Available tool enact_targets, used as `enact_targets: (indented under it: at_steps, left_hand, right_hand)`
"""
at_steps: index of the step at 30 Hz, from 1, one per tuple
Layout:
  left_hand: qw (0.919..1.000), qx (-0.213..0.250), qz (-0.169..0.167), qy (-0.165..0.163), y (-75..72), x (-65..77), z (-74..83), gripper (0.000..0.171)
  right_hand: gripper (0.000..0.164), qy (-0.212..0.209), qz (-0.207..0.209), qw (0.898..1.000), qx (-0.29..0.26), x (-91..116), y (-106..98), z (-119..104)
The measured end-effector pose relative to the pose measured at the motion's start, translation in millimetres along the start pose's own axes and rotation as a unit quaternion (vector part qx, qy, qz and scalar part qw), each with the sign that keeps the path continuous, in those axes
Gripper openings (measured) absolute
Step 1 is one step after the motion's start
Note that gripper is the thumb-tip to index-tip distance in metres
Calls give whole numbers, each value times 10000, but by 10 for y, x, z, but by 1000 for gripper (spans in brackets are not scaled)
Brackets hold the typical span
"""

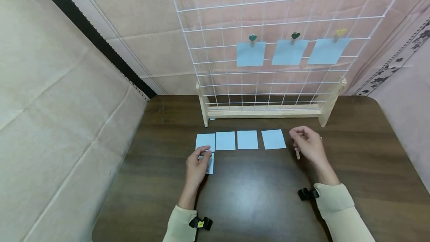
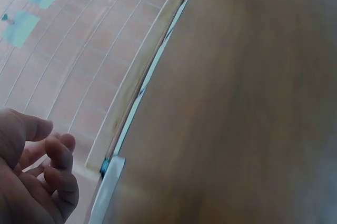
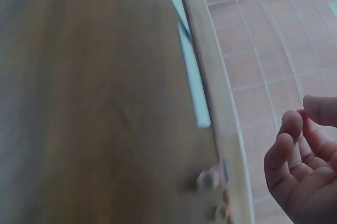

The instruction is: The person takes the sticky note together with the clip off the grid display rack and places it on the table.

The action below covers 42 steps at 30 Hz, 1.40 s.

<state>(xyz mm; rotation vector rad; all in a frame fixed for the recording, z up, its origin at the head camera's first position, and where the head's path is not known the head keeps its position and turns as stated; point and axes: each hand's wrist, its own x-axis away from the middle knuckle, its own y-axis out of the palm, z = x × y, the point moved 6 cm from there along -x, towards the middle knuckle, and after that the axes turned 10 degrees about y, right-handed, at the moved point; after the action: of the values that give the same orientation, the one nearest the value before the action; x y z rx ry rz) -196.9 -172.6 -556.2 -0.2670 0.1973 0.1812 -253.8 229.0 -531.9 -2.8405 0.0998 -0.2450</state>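
Observation:
Several light blue paper squares (image 1: 247, 139) lie in a row on the table. Another blue square (image 1: 211, 164) lies just in front of the leftmost one, partly covered by my left hand (image 1: 196, 169). That hand hovers there with loosely curled fingers and nothing visible between them. To the right of the row is my right hand (image 1: 310, 146), its fingers bent and the thumb near the index fingertip, with nothing visible in its grasp. A small wooden clothespin (image 1: 297, 154) shows beside it; the right wrist view has two clothespins (image 3: 208, 180) on the table.
A white wire grid (image 1: 215, 66) stands on a pale wooden base (image 1: 265, 113) behind the row. On it hang three blue squares (image 1: 251, 56), held by clothespins with green and yellow hearts (image 1: 341, 32). Pale cloth walls (image 1: 67, 115) surround the dark wooden table (image 1: 255, 204).

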Motion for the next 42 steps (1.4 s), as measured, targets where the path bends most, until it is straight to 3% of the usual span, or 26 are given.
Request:
enact_targets:
  at_steps: [7,14,21,30,35,42]
  left_hand:
    - [9983,466,192,306,156,-135,129,22]
    - [9949,718,360,608,266,-328,307,20]
    - [9899,830,176,1135,388,-579,536,24]
    - [9814,840,-3,1725,492,-823,848,27]
    - [9793,778,-28,1870,541,-928,960,30]
    - [9753,848,-239,2024,589,-1100,1150,31]
  right_hand:
    - [30,-583,255,9980,-43,-101,138,-341]
    - [32,-922,343,9942,-446,-180,212,-673]
    - [28,-1317,352,9895,-487,-207,254,-1044]
    - [27,-2003,251,9777,-578,0,327,-1715]
    - [29,-2025,256,9774,-549,-34,352,-1870]
    - [33,-2112,235,9749,-665,-345,329,-1847]
